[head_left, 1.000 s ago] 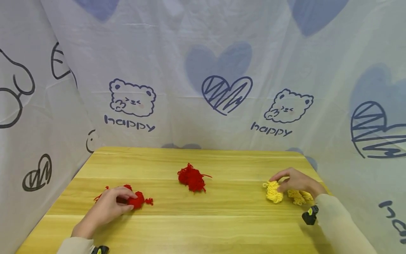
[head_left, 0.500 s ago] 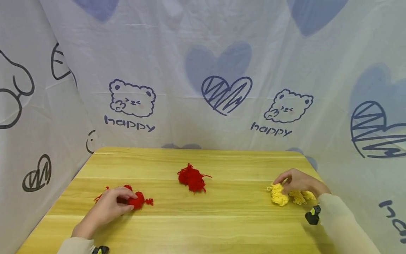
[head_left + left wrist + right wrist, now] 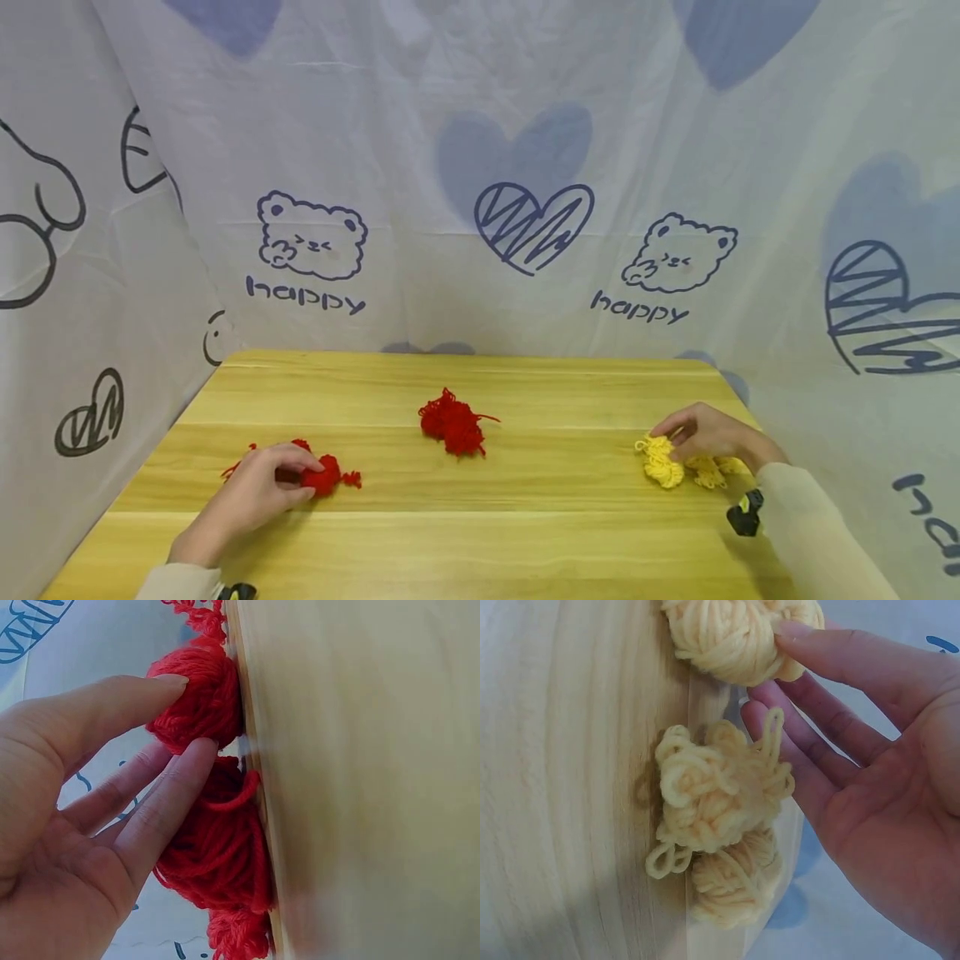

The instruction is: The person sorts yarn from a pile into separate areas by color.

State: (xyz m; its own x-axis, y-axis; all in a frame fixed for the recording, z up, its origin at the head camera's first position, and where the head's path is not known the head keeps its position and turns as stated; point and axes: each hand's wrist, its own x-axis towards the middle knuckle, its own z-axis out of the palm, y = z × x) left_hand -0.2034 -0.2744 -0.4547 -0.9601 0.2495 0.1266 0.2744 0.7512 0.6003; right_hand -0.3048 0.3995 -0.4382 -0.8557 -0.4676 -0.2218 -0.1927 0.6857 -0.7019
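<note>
On the left of the table, my left hand (image 3: 262, 485) pinches a small red yarn ball (image 3: 199, 705) between thumb and fingers. Another red yarn bundle (image 3: 221, 847) lies just beside it, largely hidden behind the hand in the head view. Over at the right, my right hand (image 3: 711, 435) grips a yellow yarn ball (image 3: 662, 465) by thumb and fingertips. Close below those fingers in the right wrist view sit a loopy yellow yarn bundle (image 3: 716, 787) and a further yellow yarn ball (image 3: 739, 885).
A loose red yarn bundle (image 3: 452, 425) with stray strands lies mid-table, between the hands. The wooden table (image 3: 480, 533) ends at the back against a white curtain (image 3: 420, 283) printed with hearts and bears, which also hangs along both sides.
My right hand has shifted a little to the right with the yellow yarn ball, nearer the other yellow yarn. The left hand stays on the red ball in the same spot.
</note>
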